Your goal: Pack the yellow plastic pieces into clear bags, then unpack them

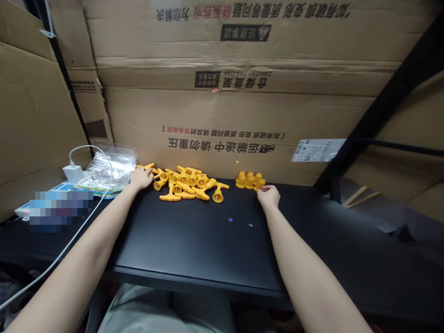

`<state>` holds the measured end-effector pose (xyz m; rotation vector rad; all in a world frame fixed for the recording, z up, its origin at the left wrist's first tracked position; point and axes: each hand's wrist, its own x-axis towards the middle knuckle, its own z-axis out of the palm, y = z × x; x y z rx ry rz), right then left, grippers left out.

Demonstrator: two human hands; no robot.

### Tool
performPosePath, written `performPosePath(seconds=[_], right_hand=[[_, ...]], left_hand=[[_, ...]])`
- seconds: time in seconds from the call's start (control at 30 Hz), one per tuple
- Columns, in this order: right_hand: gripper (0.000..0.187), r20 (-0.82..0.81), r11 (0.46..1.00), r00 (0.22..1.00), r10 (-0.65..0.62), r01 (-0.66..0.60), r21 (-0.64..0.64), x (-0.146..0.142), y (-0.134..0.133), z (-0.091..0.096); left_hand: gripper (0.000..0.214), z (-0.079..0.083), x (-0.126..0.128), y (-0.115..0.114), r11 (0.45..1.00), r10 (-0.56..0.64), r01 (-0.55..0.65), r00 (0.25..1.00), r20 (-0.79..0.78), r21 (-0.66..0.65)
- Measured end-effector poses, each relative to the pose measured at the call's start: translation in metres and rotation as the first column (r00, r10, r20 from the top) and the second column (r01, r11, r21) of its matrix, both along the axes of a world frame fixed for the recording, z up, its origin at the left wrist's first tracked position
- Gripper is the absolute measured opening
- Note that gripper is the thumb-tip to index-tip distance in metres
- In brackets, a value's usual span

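Observation:
A heap of yellow T-handled plastic pieces with bell-shaped cups lies at the back of the black table; metal shows inside some of the cups. My left hand rests at the heap's left end, its fingers spread against the nearest pieces. One yellow handle lies just behind those fingers. Further right, a small cluster of yellow stepped plastic caps stands upright near the cardboard. With fingertips pinched, my right hand grips a yellow cap at the cluster's front right corner.
Cardboard walls the back of the black table. At left are a clear plastic bag, a white charger and its cable. A blue bit lies mid-table. A black frame post slants at right.

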<state>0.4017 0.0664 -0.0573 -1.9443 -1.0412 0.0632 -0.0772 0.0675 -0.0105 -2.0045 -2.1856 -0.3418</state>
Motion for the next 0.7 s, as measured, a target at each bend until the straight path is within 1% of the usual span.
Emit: performPosePath(seconds=[0.1,0.27,0.37,0.43,0.57,0.63,0.7], right_hand=[[0.021,0.030,0.998,0.999,0.043,-0.041,-0.049,-0.001,0.002,-0.001],[0.038,0.118,0.977,0.985,0.125,-0.102,-0.186,-0.005,0.003,-0.002],[0.042,0.148,0.965,0.977,0.153,-0.116,-0.235,-0.006,0.002,-0.002],[0.042,0.154,0.961,0.974,0.163,-0.121,-0.249,-0.006,0.002,-0.002],[0.041,0.165,0.961,0.972,0.166,-0.122,-0.246,-0.005,0.003,-0.002],[0.039,0.182,0.966,0.970,0.160,-0.116,-0.232,-0.006,0.002,-0.002],[0.035,0.234,0.977,0.963,0.135,-0.091,-0.191,-0.010,-0.002,0.001]], left_hand=[[0.053,-0.002,0.000,-0.003,0.999,-0.001,0.001,1.000,-0.003,0.034],[0.046,0.000,0.004,-0.002,0.999,-0.006,0.006,1.000,0.000,0.045],[0.045,0.002,0.006,-0.001,0.999,0.004,-0.004,1.000,-0.002,0.041],[0.044,0.001,0.006,0.000,0.999,0.000,-0.001,1.000,0.005,0.048],[0.043,-0.005,0.001,0.002,0.996,-0.056,0.054,0.998,0.020,0.074],[0.044,-0.009,-0.003,0.003,0.993,-0.082,0.078,0.996,0.045,0.089],[0.044,-0.012,-0.005,0.005,0.990,-0.104,0.096,0.992,0.073,0.103]])
